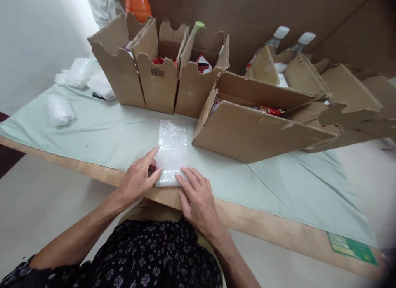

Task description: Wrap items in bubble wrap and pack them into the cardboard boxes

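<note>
A piece of clear bubble wrap (172, 143) lies flat on the cloth in front of me, reaching the table's front edge. Its near half looks whiter and thicker, as if layered. My left hand (138, 178) is at its left edge, index finger and thumb stretched apart and touching the wrap, the other fingers partly hidden. My right hand (196, 193) rests on the near right corner, fingers laid flat and slightly spread over the plastic. Neither hand visibly grips it.
Several open cardboard boxes (159, 83) with packets inside stand behind the wrap; a wide box (262, 133) is on the right. More bubble wrap pieces (60, 109) lie left. Bottles with white caps (281, 32) and an orange bottle (137, 5) stand behind. Pale green cloth (99, 135) covers the table.
</note>
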Demonstrator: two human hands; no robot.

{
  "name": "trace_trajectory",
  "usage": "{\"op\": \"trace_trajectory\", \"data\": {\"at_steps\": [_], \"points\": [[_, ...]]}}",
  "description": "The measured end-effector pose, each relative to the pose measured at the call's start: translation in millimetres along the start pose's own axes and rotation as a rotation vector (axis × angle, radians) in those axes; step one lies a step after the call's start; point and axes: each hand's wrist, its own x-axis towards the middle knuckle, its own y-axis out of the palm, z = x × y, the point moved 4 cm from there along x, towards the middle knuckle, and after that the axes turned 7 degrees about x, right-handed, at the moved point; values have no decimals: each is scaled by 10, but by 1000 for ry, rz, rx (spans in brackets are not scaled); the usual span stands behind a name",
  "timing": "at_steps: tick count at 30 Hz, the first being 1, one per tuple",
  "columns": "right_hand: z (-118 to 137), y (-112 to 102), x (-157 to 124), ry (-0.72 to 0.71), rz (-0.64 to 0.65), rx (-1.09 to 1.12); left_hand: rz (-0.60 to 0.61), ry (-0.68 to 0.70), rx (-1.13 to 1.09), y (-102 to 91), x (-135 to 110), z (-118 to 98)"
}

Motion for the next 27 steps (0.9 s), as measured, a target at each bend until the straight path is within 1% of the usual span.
{"op": "trace_trajectory", "data": {"at_steps": [2, 4, 7, 8, 9, 11, 12, 13, 15, 17, 19, 20, 23, 25, 27], "points": [[-20, 64, 47, -41, 20, -91, -59, 53, 67, 32, 14, -2], [-18, 78, 80, -78, -17, -112, -131, 100, 124, 14, 10, -31], [16, 31, 90, -86, -56, -64, -223, 148, 121, -124, -84, -125], [27, 9, 90, -67, -54, -33, -221, 177, 98, -176, -138, -170], [35, -10, 91, -41, -46, 2, -192, 217, 71, -217, -196, -218], [40, -35, 104, 17, -19, 80, -104, 300, 27, -254, -307, -302], [38, -40, 116, 41, -4, 118, -75, 317, 16, -255, -349, -323], [34, -43, 131, 61, 7, 147, -60, 304, 9, -245, -373, -324], [26, -62, 155, 78, -13, 150, -58, 203, 0, -197, -374, -271], [30, -111, 152, 63, -105, 78, -57, 92, -6, -129, -334, -198], [52, -148, 121, 15, -177, -16, -52, 59, 8, -69, -282, -159], [66, -145, 103, -15, -169, -51, -58, 74, 26, -52, -259, -157], [80, -66, 77, -88, -28, -108, -93, 152, 99, -49, -224, -184], [67, -29, 96, -93, 27, -114, -135, 183, 141, -95, -241, -201], [53, -32, 135, -70, 38, -66, -146, 234, 151, -154, -285, -227]]}}
